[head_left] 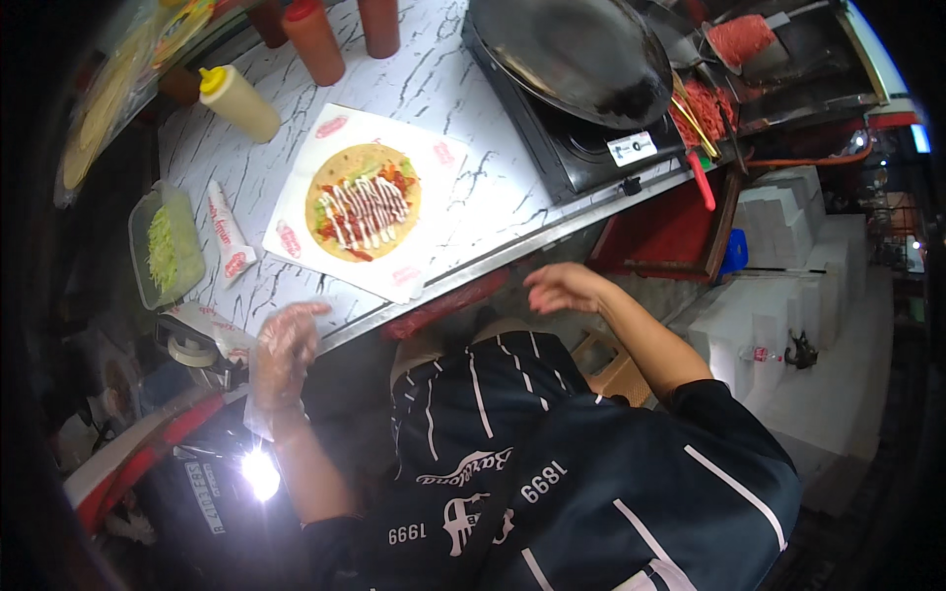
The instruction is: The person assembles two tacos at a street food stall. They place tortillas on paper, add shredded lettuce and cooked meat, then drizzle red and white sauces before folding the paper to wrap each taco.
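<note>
Beyond the left hand (pixel 284 357) lie the tub (pixel 190 229), wrap (pixel 227 234) and, farther right, 1 topped tortilla (pixel 365 203); beyond the right hand (pixel 570 289), the pan (pixel 581 61). Both hands are empty, fingers loosely bent.

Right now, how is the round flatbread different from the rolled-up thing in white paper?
The topped flatbread is round and spread flat; the paper-wrapped roll is long and narrow. The flatbread's toppings show, but the roll's inside is hidden by its wrapping. The flatbread lies on a white paper sheet; the roll lies on the marble-patterned counter. Both come with red-printed white paper.
</note>
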Demonstrator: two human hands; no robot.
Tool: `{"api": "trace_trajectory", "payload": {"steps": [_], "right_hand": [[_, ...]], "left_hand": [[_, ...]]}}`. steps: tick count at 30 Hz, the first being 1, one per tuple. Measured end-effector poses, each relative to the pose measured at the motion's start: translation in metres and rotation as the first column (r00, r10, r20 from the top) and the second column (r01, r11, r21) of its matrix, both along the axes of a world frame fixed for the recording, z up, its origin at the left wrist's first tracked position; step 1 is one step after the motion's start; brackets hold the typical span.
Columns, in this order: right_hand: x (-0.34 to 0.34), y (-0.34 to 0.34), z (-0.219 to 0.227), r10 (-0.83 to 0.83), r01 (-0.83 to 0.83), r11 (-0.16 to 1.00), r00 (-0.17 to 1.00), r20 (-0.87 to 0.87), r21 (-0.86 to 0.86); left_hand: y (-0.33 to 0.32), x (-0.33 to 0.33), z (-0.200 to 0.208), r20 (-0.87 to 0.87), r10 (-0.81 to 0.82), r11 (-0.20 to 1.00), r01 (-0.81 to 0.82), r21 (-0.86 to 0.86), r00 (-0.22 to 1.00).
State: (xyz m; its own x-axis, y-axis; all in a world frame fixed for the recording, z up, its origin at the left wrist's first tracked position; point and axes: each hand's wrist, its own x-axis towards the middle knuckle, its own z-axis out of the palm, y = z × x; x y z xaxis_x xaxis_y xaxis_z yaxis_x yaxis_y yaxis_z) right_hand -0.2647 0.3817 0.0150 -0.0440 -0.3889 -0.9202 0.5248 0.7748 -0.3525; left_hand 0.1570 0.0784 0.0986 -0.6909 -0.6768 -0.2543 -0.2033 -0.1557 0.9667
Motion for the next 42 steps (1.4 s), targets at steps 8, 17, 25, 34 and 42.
{"api": "trace_trajectory", "payload": {"steps": [8, 17, 25, 34, 42], "right_hand": [[-0.028, 0.027, -0.128, -0.703, 0.655, 0.627, 0.709, 0.056, -0.423], [0.010, 0.139, -0.105, -0.593, 0.641, 0.671, 0.765, 0.249, -0.372], [0.004, 0.193, -0.051, -0.327, 0.373, 0.894, 0.922, 0.207, -0.248], [-0.077, 0.092, 0.042, 0.067, -0.419, 0.851, -0.511, -0.857, 0.316], [-0.103, 0.074, -0.010, 0.288, -0.270, 0.874, -0.380, -0.879, 0.403]], "left_hand": [[0.109, -0.081, -0.011, -0.047, -0.428, 0.834, 0.415, 0.365, 0.902], [0.231, -0.133, -0.104, 0.271, -0.757, 0.652, 0.656, 0.380, 0.595], [0.286, -0.150, -0.166, 0.373, -0.745, 0.660, 0.693, 0.291, 0.553], [0.312, -0.182, -0.190, 0.299, -0.793, 0.565, 0.824, 0.040, 0.530], [0.335, -0.231, -0.199, 0.086, -0.862, 0.506, 0.846, 0.165, 0.499]]}}
